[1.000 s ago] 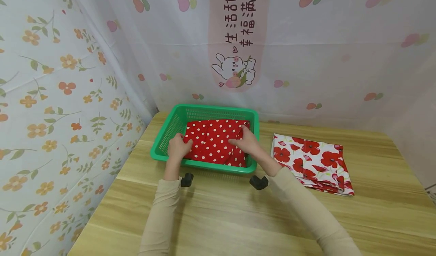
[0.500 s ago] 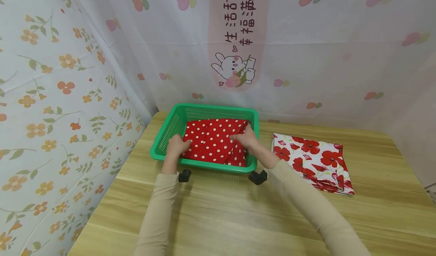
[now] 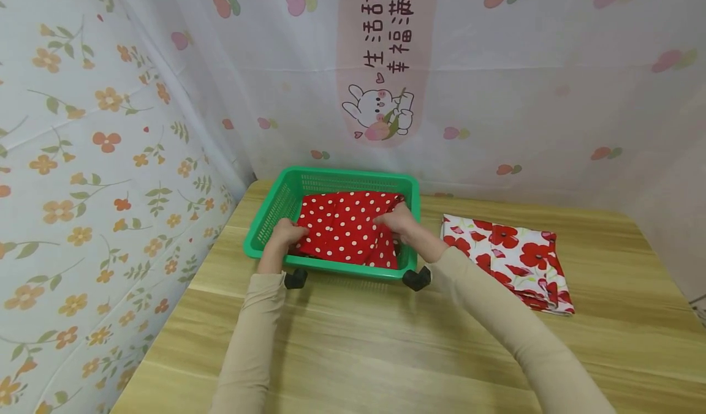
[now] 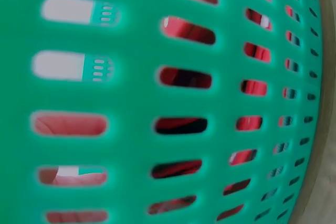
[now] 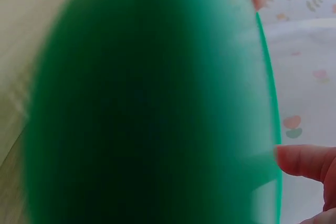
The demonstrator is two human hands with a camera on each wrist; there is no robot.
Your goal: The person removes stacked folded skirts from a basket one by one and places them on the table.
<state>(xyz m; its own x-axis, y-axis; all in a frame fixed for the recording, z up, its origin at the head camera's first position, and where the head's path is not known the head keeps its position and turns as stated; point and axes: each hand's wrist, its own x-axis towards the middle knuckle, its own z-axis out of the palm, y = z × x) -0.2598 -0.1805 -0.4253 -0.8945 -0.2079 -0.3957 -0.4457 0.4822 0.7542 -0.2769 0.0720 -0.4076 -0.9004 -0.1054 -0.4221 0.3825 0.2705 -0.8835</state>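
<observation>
Red dotted cloth (image 3: 353, 227) seated in green basket (image 3: 344, 173), touched by left hand (image 3: 284, 233) at 9 o'clock, right hand (image 3: 399, 221) at 3. Hands apart; grip can't be told. Floral cloth (image 3: 515, 252) at basket's 3 o'clock, partly masked by right sleeve (image 3: 507, 322).

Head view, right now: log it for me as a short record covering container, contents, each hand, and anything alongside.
Container: green basket on the wooden table
Contents: red cloth with white dots
Left hand: inside the basket, at the cloth's left edge; grip unclear
Right hand: at the cloth's right side; grip unclear
Alongside: folded flowered cloth, right of the basket
</observation>
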